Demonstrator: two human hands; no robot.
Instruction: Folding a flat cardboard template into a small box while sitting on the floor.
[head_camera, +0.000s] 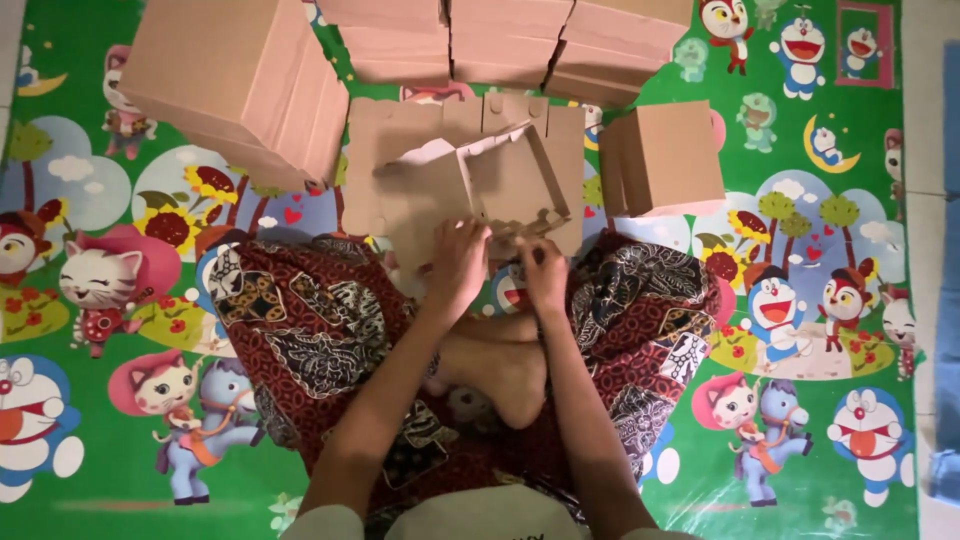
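A person seated cross-legged on a bright cartoon-print floor mat (860, 300) works a half-folded cardboard box (490, 185), which lies flat just ahead of the knees with its long side running left to right and one wall raised at a slant. The box sits directly in front of both hands, its near edge right at the fingertips, so neither arm has to stretch; the left hand (458, 262) is marginally further forward. That hand is curled over the near edge of the cardboard, fingers closed on a flap. The right hand (543, 270) pinches the same near edge just beside it, thumb and fingers shut on the card. A finished small box (665, 158) stands to the right of the work, a tall stack of flat cardboard (235, 85) to the left, and more stacks (510, 40) line the far side of the mat
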